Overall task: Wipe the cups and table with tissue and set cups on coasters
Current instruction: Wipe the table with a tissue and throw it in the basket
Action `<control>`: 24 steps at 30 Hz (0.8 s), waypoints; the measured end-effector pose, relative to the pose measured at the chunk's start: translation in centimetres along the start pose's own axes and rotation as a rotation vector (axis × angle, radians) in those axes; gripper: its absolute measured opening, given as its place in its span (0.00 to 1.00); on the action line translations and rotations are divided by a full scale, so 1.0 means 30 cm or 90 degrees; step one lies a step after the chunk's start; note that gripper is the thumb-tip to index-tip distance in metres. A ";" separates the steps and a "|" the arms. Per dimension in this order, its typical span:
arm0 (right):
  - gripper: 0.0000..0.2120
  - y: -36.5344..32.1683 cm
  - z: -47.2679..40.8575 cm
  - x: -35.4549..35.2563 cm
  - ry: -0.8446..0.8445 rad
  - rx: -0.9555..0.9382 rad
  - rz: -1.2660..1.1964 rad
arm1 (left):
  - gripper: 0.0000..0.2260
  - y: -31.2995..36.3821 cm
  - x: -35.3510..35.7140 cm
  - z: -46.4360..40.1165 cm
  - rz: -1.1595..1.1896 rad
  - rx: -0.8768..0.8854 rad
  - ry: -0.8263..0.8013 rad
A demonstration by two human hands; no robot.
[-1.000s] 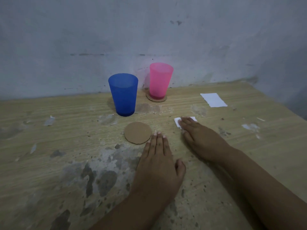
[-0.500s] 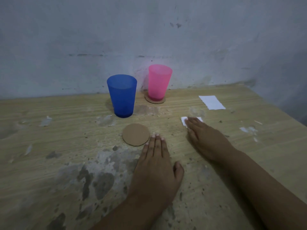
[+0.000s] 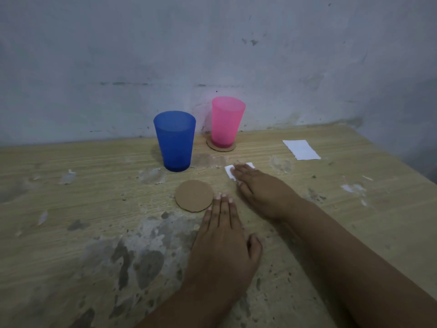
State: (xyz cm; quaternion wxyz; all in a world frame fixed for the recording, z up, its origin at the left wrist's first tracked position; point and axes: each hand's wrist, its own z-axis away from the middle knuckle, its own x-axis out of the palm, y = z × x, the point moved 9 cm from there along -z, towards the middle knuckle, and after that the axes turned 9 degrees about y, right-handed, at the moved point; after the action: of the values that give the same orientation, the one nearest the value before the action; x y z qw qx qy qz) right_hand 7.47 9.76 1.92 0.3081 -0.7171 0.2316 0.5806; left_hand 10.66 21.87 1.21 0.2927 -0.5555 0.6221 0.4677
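Note:
A blue cup [image 3: 175, 140] stands upright on the bare wooden table [image 3: 82, 209]. Behind it to the right, a pink cup [image 3: 226, 124] stands on a round cardboard coaster [image 3: 233, 147]. A second cardboard coaster [image 3: 194, 195] lies bare in front of the blue cup. My right hand [image 3: 264, 192] lies flat with straight fingers pressing a small white tissue [image 3: 229, 171] onto the table; most of the tissue is hidden under the fingers. My left hand [image 3: 224, 240] rests flat on the table, fingertips just right of the bare coaster.
Another white tissue sheet [image 3: 301, 149] lies at the back right. A grey wall [image 3: 212, 55] rises directly behind the cups. The tabletop is worn, with grey peeled patches [image 3: 132, 254] at the front, and its right edge runs diagonally at the far right.
My right hand has slid the tissue to the left, towards the blue cup, after first moving it right. The left hand stays in place.

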 end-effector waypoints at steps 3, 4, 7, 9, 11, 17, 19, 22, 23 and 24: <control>0.23 0.074 0.030 -0.021 0.033 0.060 0.033 | 0.31 -0.002 0.004 -0.002 -0.011 -0.003 -0.009; 0.23 0.085 0.052 -0.028 0.049 0.077 0.036 | 0.32 -0.004 0.007 -0.003 -0.009 -0.004 -0.017; 0.22 0.081 0.125 -0.044 0.098 0.107 0.035 | 0.36 -0.001 0.018 -0.004 0.012 0.008 -0.020; 0.21 0.050 0.157 -0.054 0.134 0.110 0.034 | 0.37 -0.002 0.020 -0.004 0.016 0.009 -0.023; 0.19 0.004 0.174 -0.063 0.172 0.101 0.032 | 0.37 -0.003 0.012 -0.008 0.017 0.003 -0.020; 0.10 -0.092 0.196 -0.099 0.233 -0.009 0.134 | 0.38 -0.006 0.019 -0.014 0.048 -0.007 -0.038; 0.07 -0.082 0.197 -0.108 0.241 0.005 0.079 | 0.35 -0.006 0.006 -0.013 0.064 -0.010 -0.023; 0.09 -0.032 0.223 -0.143 0.307 0.087 -0.142 | 0.27 -0.006 -0.006 -0.015 0.112 -0.023 -0.004; 0.09 -0.009 0.231 -0.151 0.321 0.127 -0.237 | 0.27 -0.007 -0.009 -0.019 0.138 -0.028 0.006; 0.09 0.014 0.237 -0.149 0.331 0.169 -0.339 | 0.27 -0.013 -0.010 -0.019 0.164 -0.036 0.014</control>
State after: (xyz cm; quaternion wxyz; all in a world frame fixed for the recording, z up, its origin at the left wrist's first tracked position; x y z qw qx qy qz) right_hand 1.28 14.41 5.23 0.4691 -0.8293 0.1806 0.2443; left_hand 11.18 21.52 1.61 0.2079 -0.4839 0.6781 0.5127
